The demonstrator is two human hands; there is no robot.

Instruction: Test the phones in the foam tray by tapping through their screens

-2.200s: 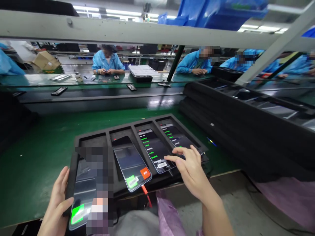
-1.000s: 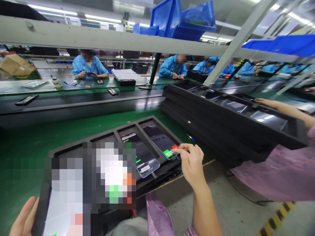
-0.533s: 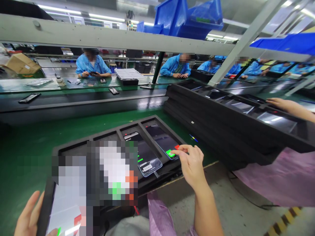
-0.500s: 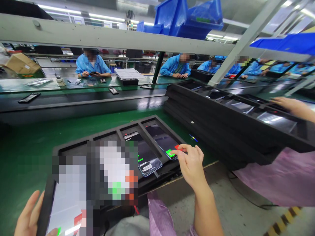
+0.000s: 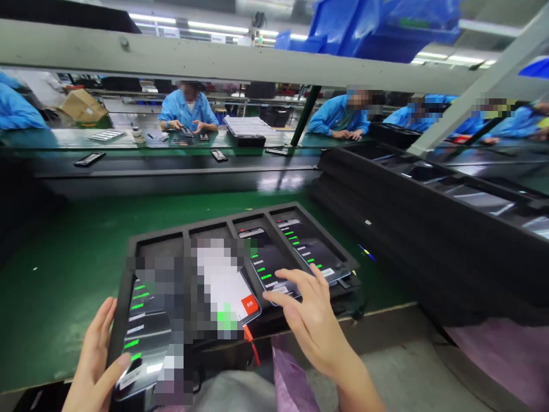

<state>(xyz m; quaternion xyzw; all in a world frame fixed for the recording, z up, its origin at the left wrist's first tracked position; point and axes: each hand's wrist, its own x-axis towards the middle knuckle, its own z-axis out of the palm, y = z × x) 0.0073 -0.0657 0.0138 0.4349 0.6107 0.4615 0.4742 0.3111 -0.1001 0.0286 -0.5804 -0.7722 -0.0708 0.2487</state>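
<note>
A black foam tray with four slots lies on the green bench in front of me, a lit phone in each slot. My left hand grips the tray's near left corner, thumb resting on the leftmost phone. My right hand hovers open with fingers spread over the lower end of the third phone. The rightmost phone shows a list with green marks. The second phone is partly blurred and shows a red and a green button. A red cable runs from its near end.
A tall stack of black trays holding phones stands to the right. A dark conveyor with loose phones crosses behind the bench. Workers in blue coats sit beyond it. A grey beam and blue bins hang overhead.
My right hand has moved left from the rightmost phone's green button to the third phone, its fingers now spread. The rightmost screen now shows a list. My view has swung left.
</note>
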